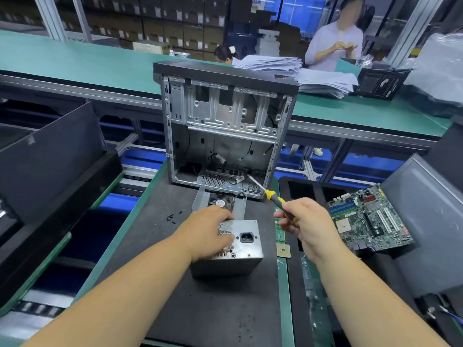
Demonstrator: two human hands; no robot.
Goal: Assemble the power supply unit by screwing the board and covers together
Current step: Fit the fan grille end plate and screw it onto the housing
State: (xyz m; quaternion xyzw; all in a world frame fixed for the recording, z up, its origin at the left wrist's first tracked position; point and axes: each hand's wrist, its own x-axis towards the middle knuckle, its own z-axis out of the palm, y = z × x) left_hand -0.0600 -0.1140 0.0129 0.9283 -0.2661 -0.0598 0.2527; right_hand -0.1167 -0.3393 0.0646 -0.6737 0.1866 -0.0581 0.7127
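Observation:
A grey metal power supply unit (246,249) stands on the black mat, its socket face turned up. My left hand (209,231) lies over its vented left side, fingers curled round the top edge. Just behind it sits a metal cover with a fan (220,202). My right hand (304,225) grips a yellow and black screwdriver (271,196); the shaft points up and left toward the open case. A few black screws (172,217) lie loose on the mat to the left.
An open computer case (225,126) stands upright at the mat's far edge. A green motherboard (368,219) lies to the right, with a memory stick (280,232) and a chip (283,251) near the mat's edge. Black panels flank both sides. Two people work behind the far bench.

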